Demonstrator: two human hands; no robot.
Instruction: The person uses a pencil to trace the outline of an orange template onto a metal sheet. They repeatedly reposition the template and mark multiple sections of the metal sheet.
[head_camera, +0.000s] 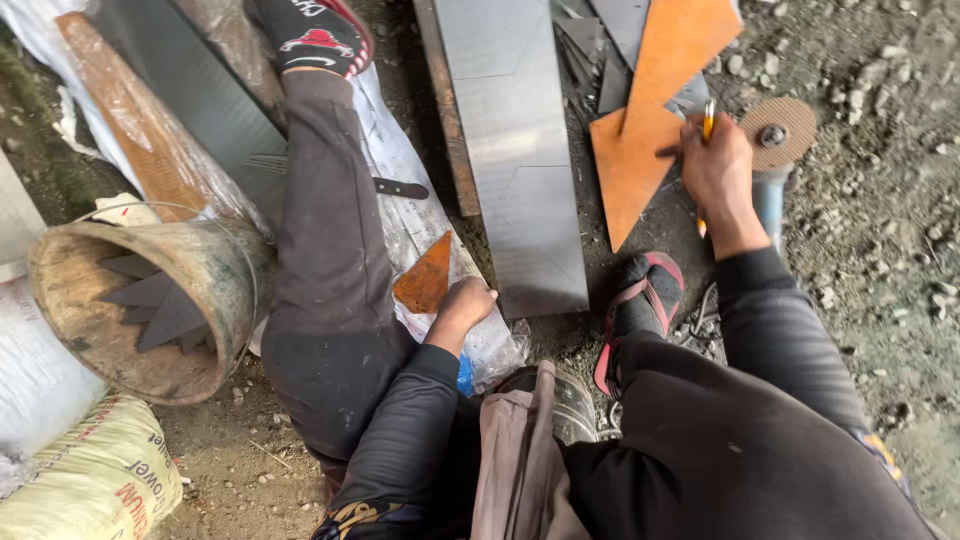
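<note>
My left hand (463, 303) rests on the plastic-covered ground and grips a small rusty triangular metal piece (425, 276). My right hand (716, 165) is closed around a yellow pencil (707, 123) and presses on a large orange rusty metal plate (640, 130) shaped like an arrow. A long grey steel sheet (510, 140) lies between the two hands, with faint lines marked on it. I sit on the ground with both legs stretched forward in dark trousers.
An angle grinder (776, 140) with a round disc lies just right of my right hand. A tipped bucket (215, 270) holding several grey triangular cut pieces sits at left. Sacks (95, 480) lie at the lower left. Gravel covers the ground at right.
</note>
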